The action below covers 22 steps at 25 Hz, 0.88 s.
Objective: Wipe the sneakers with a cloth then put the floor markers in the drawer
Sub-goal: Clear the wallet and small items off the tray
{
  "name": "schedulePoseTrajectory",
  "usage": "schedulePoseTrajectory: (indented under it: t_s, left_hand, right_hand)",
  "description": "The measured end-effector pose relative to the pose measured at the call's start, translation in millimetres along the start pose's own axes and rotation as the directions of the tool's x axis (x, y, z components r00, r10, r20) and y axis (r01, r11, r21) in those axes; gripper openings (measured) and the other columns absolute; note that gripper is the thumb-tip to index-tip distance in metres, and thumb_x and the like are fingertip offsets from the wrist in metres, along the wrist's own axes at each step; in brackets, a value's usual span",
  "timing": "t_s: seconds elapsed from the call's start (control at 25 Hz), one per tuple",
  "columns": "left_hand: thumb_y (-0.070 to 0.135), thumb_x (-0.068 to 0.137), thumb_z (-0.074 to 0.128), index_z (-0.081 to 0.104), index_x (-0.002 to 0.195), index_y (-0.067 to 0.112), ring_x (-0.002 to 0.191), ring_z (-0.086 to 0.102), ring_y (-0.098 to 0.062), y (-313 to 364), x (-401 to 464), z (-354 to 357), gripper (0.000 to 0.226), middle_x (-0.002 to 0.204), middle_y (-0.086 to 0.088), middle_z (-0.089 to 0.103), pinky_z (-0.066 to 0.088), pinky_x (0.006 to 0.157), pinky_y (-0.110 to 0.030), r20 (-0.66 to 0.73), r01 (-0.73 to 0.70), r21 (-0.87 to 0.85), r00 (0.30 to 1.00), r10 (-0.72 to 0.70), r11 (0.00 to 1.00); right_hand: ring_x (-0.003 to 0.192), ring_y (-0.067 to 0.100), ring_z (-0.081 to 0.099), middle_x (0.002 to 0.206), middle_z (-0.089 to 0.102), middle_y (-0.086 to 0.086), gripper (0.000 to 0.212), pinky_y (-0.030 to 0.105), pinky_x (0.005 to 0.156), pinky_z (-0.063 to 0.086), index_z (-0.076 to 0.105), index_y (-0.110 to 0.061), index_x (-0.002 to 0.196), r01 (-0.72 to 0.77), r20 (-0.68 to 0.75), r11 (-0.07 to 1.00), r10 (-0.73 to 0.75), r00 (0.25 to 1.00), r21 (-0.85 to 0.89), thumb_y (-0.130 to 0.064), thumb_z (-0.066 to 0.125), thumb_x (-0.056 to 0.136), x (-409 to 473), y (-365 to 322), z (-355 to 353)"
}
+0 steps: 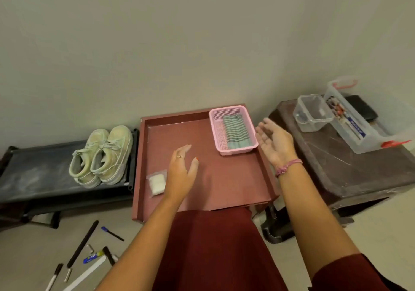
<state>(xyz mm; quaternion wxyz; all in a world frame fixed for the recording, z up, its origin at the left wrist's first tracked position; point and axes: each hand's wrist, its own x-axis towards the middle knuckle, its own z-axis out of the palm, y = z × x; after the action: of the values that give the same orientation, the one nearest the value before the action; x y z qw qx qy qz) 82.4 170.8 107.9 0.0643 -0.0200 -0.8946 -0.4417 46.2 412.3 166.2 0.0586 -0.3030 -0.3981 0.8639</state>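
Note:
A pair of pale green sneakers (102,155) stands on a black low rack (40,173) at the left. A green striped cloth (235,132) lies folded in a pink basket (215,131) at the back right of a red-brown tray-like drawer (224,189). Several markers and pens (83,245) lie scattered on the floor at the lower left. My left hand (182,169) hovers open over the drawer's middle, holding nothing. My right hand (274,142) is open, palm turned left, just right of the basket.
A small clear bag with something white (157,184) lies in the drawer beside my left hand. At the right a dark brown table (336,167) carries a small clear box (312,113) and a long clear container (357,122) holding stationery. A plain wall is behind.

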Motion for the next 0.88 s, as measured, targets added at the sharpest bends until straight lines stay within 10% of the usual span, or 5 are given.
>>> schedulePoseTrajectory:
  t_s: [0.16, 0.28, 0.48, 0.72, 0.88]
  left_hand:
    - [0.014, 0.092, 0.058, 0.052, 0.130, 0.015, 0.092, 0.061, -0.006, -46, -5, -37, 0.039, 0.112, -0.005, 0.059, 0.052, 0.069, -0.015, -0.090, 0.460, -0.191, 0.872, -0.482, 0.867]
    - [0.010, 0.093, 0.057, 0.055, 0.120, 0.004, 0.086, 0.057, -0.012, -71, -6, -48, 0.027, 0.110, -0.007, 0.056, 0.046, 0.074, -0.025, 0.082, 0.685, -0.552, 0.613, -0.786, 0.476]
    - [0.004, 0.097, 0.047, 0.046, 0.131, -0.003, 0.104, 0.057, -0.028, -90, -10, -46, 0.035, 0.111, -0.019, 0.053, 0.041, 0.107, -0.038, 0.348, 0.562, -0.823, 0.374, -0.860, -0.089]
    - [0.008, 0.098, 0.043, 0.053, 0.122, 0.001, 0.091, 0.056, -0.024, -114, -14, -31, 0.027, 0.095, -0.014, 0.055, 0.038, 0.106, -0.040, 0.432, 0.465, -0.837, 0.234, -0.871, -0.290]
    - [0.018, 0.100, 0.048, 0.051, 0.135, 0.006, 0.127, 0.051, -0.026, -122, -15, -19, 0.037, 0.131, -0.016, 0.057, 0.036, 0.108, -0.038, 0.442, 0.420, -0.848, 0.228, -0.868, -0.322]
  right_hand:
    - [0.087, 0.015, 0.062, 0.096, 0.063, 0.004, 0.025, 0.024, 0.072, 0.051, 0.058, -0.007, 0.117, -0.145, -0.002, 0.980, 0.146, 0.989, -0.139, -0.004, 0.050, 0.093, 1, 82, 33]
    - [0.085, 0.013, 0.060, 0.093, 0.061, 0.003, 0.028, 0.026, 0.081, 0.049, 0.058, -0.007, 0.118, -0.220, 0.020, 0.926, 0.237, 0.971, -0.306, -0.001, 0.047, 0.093, 2, 139, 54]
    - [0.076, 0.011, 0.058, 0.085, 0.060, 0.002, 0.028, 0.021, 0.070, 0.048, 0.059, -0.006, 0.116, -0.161, 0.086, 0.726, 0.291, 0.953, -0.669, -0.002, 0.048, 0.091, 16, 218, 78]
    - [0.118, 0.019, 0.052, 0.131, 0.053, 0.011, 0.040, 0.012, 0.091, 0.034, 0.051, -0.003, 0.133, 0.284, 0.356, 0.235, 0.368, 0.859, -0.930, -0.012, 0.054, 0.094, 34, 268, 99]
    - [0.120, 0.021, 0.048, 0.125, 0.048, 0.007, 0.041, 0.025, 0.106, 0.035, 0.058, -0.013, 0.126, 0.381, 0.366, 0.058, 0.441, 0.820, -0.923, -0.030, 0.061, 0.089, 44, 284, 105]
